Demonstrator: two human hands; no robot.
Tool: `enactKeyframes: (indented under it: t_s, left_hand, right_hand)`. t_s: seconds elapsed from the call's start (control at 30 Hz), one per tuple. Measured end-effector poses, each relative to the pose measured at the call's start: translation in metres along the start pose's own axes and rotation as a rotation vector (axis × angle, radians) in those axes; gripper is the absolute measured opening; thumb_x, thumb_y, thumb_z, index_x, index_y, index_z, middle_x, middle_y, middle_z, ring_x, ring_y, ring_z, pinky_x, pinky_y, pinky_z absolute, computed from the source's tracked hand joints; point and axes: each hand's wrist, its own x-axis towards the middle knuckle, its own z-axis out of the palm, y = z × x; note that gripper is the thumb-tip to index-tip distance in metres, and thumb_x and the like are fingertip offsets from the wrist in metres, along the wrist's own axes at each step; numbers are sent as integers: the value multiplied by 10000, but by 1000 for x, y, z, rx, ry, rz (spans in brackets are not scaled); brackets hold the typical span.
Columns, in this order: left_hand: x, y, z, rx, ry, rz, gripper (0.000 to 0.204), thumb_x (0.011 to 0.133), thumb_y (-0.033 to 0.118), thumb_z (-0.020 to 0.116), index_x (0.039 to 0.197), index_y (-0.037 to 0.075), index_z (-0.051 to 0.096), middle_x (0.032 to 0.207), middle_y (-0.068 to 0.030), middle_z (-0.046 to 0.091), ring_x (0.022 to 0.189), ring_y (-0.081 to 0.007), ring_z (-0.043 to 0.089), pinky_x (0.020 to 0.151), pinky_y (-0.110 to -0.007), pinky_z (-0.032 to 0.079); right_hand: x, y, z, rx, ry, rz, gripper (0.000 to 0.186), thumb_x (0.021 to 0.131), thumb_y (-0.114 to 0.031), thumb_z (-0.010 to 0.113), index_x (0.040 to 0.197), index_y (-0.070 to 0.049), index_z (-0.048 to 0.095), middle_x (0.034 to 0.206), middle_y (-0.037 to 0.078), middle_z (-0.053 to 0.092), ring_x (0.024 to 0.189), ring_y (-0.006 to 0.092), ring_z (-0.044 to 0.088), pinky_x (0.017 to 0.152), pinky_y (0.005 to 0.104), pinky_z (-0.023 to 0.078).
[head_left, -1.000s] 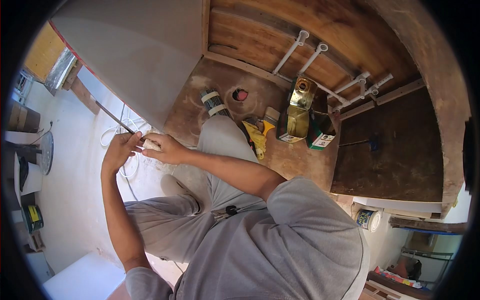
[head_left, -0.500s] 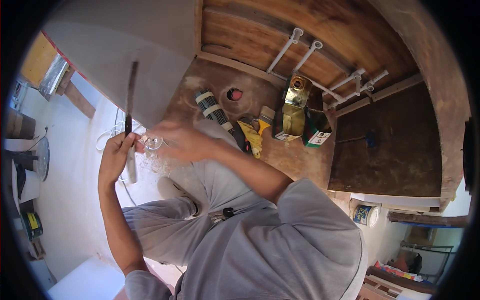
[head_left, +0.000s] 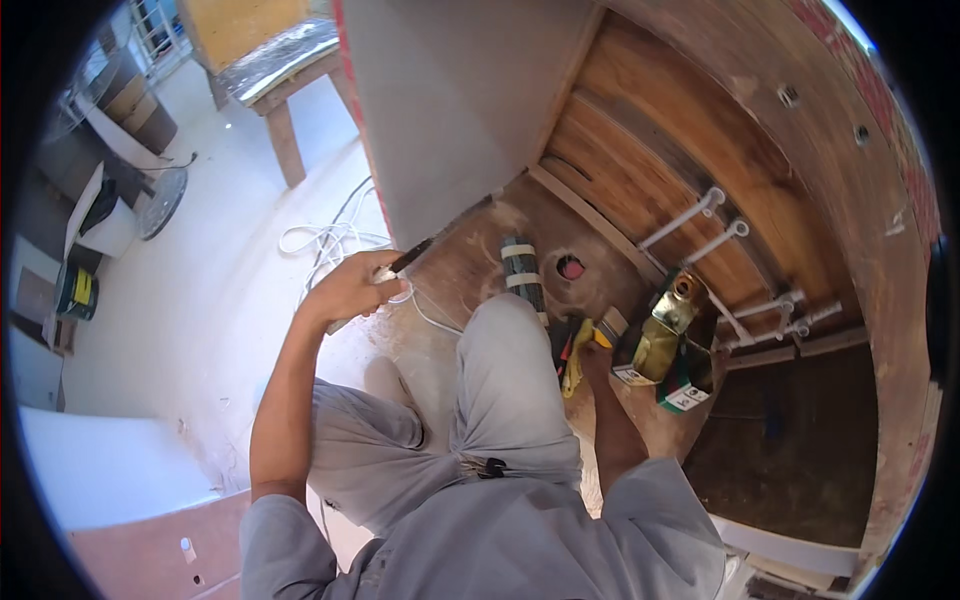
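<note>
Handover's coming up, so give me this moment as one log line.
Left hand: holds thin dark tool | Right hand: at yellow cloth and brush, grip unclear | Nearby: banded bundle, gold tin

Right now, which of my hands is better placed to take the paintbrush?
Probably your right hand: it is down right at the paintbrush, though its grip is unclear. Your left hand is farther off, occupied with a thin dark tool.

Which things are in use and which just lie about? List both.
In or near hand:
long thin dark strip, in the left hand
yellow-handled flat brush and crumpled yellow cloth, by the right hand

Apparently lying about:
looped white cable
dark cylindrical bundle with pale bands
open gold-coloured metal tin
</note>
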Motion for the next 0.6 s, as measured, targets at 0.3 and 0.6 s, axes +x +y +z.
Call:
enactKeyframes:
  t_s: [0.3, 0.6]
  left_hand:
    - [-13, 2, -6, 17, -11, -40, 250, 796, 193, 673, 862, -33, 589, 590, -38, 529, 449, -104, 483, 433, -266, 392]
    - [-14, 9, 5, 159, 96, 5, 313, 777, 261, 682, 904, -19, 619, 790, -187, 640, 717, -288, 614, 684, -365, 467]
  right_hand:
    - [166, -233, -181, 879, 143, 107, 312, 901, -206, 569, 1136, -5, 535, 978, 152, 624, 919, 226, 605, 815, 338, 465]
    - [181, -405, -207, 777, 127, -724, 280, 847, -49, 562, 1123, -44, 611, 891, 160, 557, 836, 295, 561, 717, 354, 459]
